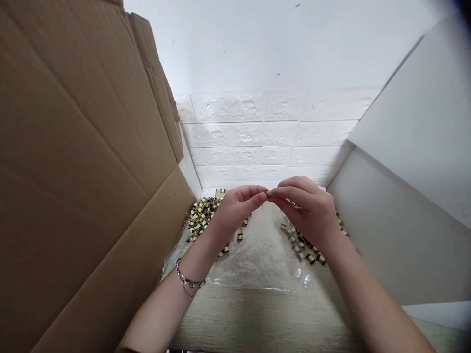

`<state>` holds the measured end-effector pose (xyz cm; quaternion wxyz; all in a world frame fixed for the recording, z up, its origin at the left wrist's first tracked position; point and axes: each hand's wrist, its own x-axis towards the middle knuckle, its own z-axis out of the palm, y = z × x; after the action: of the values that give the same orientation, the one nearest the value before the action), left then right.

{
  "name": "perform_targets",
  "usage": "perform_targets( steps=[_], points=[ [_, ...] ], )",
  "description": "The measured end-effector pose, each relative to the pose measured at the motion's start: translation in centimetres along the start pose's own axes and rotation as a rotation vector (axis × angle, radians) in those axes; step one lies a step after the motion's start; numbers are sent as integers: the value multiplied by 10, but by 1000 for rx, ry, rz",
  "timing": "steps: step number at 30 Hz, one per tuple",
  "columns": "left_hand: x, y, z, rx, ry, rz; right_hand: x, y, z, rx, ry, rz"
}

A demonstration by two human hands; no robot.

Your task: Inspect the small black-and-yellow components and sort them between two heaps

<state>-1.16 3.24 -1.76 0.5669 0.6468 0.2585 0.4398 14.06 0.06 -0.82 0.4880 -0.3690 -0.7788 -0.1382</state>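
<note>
the left hand point(235, 206) and right hand point(312, 208) pinch one small part point(267, 194) between them, above the plastic sheet point(253, 269) on the table point(239, 314). it seems mid-handling; beyond it lie a left pile point(201, 215) and right pile point(311, 257), which one done i cannot tell.

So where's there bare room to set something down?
The tabletop looks bare in front of the clear plastic sheet, between left forearm and right forearm. The sheet's middle is mostly free, between the left pile of yellow-and-black components and the right pile. Both piles are crowded; the right hand partly hides the right one.
</note>
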Motion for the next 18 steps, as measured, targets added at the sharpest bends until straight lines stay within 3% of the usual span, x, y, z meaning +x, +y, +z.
perform_targets(
  steps=[4, 8, 14, 18],
  points=[
    [4, 12, 15, 548, 233, 393, -1, 9, -15, -161, 98, -40],
    [7, 17, 28, 838, 316, 646, 1, 14, -37, -286, 74, -23],
    [8, 19, 40, 952, 339, 761, 3, 13, -55, -163, -38, 52],
    [4, 15, 46, 952, 403, 678, 4, 14, -52, -36, -131, 78]
  ],
)
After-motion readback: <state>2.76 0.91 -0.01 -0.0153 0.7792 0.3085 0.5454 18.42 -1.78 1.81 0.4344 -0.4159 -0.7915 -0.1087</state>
